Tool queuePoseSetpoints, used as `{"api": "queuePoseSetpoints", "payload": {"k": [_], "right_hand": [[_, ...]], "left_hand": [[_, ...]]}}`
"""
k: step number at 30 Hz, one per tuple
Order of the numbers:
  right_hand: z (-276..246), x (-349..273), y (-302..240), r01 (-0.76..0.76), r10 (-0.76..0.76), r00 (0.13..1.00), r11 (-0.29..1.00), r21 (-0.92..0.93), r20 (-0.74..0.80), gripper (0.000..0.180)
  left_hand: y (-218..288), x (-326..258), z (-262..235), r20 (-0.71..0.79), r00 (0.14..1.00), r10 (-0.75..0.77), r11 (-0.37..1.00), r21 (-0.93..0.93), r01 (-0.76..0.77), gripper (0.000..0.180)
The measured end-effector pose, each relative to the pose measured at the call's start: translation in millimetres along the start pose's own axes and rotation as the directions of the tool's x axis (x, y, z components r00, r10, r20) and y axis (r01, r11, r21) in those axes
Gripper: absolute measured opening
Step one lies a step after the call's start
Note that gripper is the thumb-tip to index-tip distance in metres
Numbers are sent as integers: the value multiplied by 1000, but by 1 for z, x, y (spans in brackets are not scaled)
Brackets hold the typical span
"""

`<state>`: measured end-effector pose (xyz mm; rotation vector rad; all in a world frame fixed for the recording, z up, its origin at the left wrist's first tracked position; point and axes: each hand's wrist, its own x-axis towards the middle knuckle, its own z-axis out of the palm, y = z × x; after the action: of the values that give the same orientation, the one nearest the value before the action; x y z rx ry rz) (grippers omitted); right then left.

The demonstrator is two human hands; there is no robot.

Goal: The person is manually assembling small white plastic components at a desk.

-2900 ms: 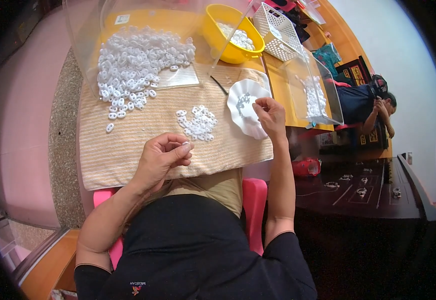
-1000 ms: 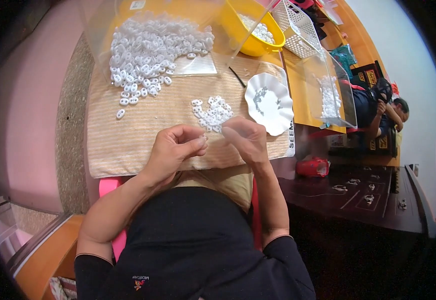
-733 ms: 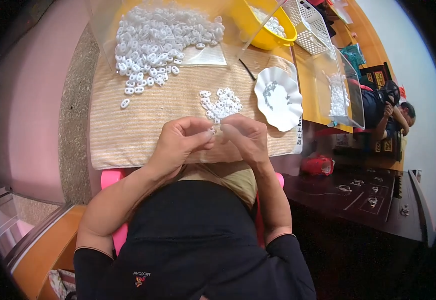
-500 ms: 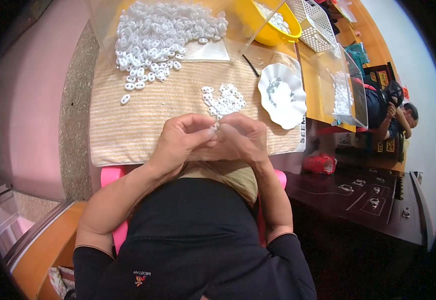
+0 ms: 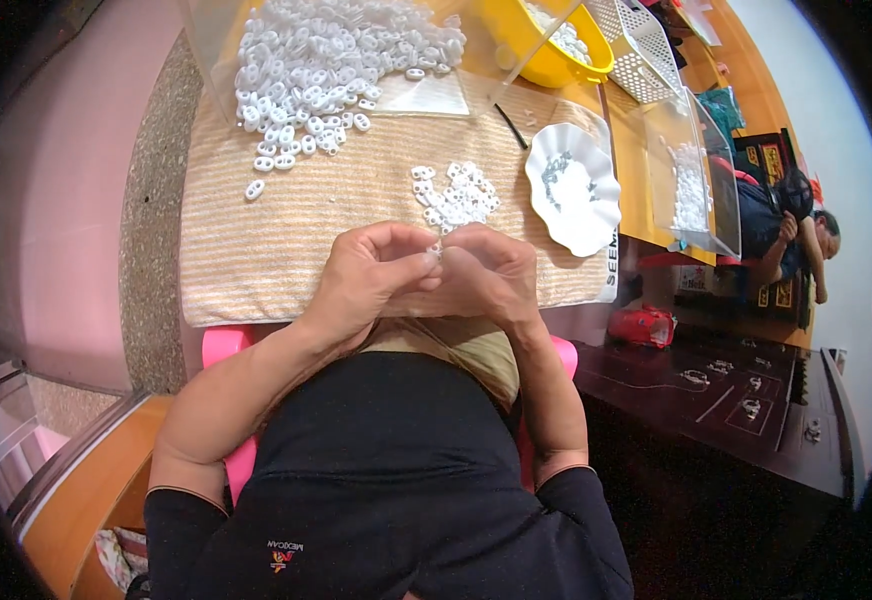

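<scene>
Both hands now sit together at the near edge of the striped cloth (image 5: 286,250), where earlier the right one reached out to the white scalloped dish (image 5: 573,188). Left hand (image 5: 368,280) and right hand (image 5: 484,278) pinch fingertips around something tiny and white between them; what exactly is gripped is too small to tell. Just beyond lies the small cluster of white rings (image 5: 456,196), with the big heap (image 5: 331,55) farther off. A slipped pinch could likely drop the piece into the lap, or a nudging knuckle scatter the cluster.
</scene>
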<state>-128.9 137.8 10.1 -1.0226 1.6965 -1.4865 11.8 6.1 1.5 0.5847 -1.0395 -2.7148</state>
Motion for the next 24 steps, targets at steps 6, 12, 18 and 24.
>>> {"api": "queuePoseSetpoints", "payload": {"k": [6, 12, 18, 24], "right_hand": [[-1, -1, -1, 20, -19, 1000, 998, -65, 20, 9], [-3, 0, 0, 51, -48, 998, 995, -84, 38, 10], [-1, 1, 2, 45, -43, 998, 996, -72, 35, 9], [1, -1, -1, 46, -44, 999, 990, -133, 17, 8]], "left_hand": [[-1, 0, -1, -4, 1000, 19, 1000, 3, -19, 17], [-1, 1, 1, -21, 1000, 14, 1000, 3, -14, 17], [1, 0, 1, -32, 999, 12, 1000, -3, -13, 16], [1, -1, 1, -27, 1000, 9, 1000, 13, -9, 18]]}}
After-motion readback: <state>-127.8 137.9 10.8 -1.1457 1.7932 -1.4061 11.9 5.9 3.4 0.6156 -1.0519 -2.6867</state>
